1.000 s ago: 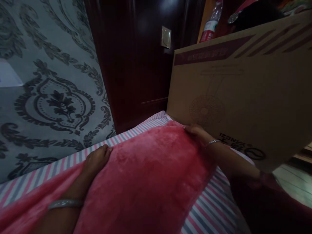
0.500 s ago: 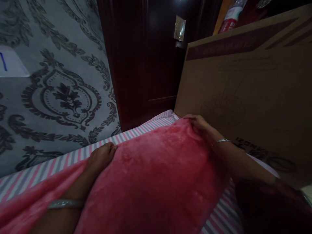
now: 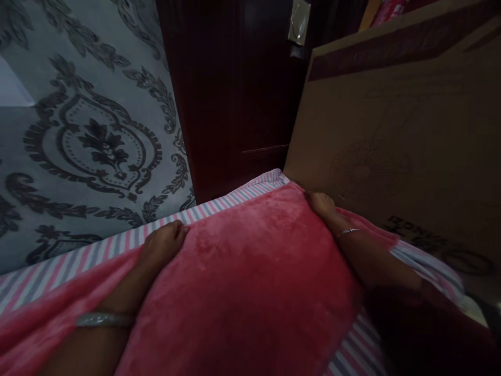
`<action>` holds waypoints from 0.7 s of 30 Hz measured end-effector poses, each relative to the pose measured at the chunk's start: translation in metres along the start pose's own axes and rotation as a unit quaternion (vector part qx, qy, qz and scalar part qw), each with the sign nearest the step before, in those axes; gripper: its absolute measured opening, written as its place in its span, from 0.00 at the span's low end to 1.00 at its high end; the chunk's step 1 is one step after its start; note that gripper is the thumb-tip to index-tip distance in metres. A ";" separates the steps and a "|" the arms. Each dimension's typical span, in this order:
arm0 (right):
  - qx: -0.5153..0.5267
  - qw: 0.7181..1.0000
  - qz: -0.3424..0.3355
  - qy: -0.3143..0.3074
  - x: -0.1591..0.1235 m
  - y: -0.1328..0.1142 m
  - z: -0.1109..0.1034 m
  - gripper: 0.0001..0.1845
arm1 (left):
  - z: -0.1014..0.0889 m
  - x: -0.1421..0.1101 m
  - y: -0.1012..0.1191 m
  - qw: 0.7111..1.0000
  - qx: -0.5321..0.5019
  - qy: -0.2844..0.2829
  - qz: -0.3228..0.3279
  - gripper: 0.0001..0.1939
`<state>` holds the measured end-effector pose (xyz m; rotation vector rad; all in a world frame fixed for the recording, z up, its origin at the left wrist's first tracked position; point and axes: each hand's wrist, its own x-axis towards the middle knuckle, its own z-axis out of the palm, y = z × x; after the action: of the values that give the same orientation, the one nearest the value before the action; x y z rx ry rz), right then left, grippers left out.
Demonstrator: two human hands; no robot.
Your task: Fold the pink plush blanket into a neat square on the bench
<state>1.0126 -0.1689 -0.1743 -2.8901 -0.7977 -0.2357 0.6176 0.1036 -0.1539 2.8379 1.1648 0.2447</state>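
Observation:
A pink fleece blanket lies spread over a bed with a pink, white and grey striped sheet. My left hand rests on the blanket's far left edge, fingers curled over it. My right hand grips the blanket's far right corner, close to a big cardboard box. Each wrist wears a silver bangle.
The cardboard box stands against the bed's right side. A dark wooden door with a metal plate is straight ahead. Grey damask wallpaper covers the wall on the left.
The blanket's far edge has shifted toward the head of the bed. My right hand has slid down along the corner beside the box. My left hand has hardly moved.

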 end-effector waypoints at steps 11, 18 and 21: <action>-0.078 0.992 0.073 -0.064 -0.059 0.062 -0.043 0.33 | -0.003 0.006 0.002 1.000 0.021 -0.015 -0.001 0.21; -0.117 0.988 0.101 -0.020 -0.123 0.091 -0.053 0.22 | 0.003 0.011 -0.001 0.999 0.028 -0.008 0.014 0.23; -0.121 0.987 0.101 0.007 -0.137 0.087 -0.050 0.21 | 0.003 0.008 0.001 1.000 0.022 -0.005 0.018 0.24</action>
<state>0.9356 -0.3196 -0.1586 -3.1645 -0.4985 -0.3520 0.6242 0.1083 -0.1557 2.8955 1.1329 0.2079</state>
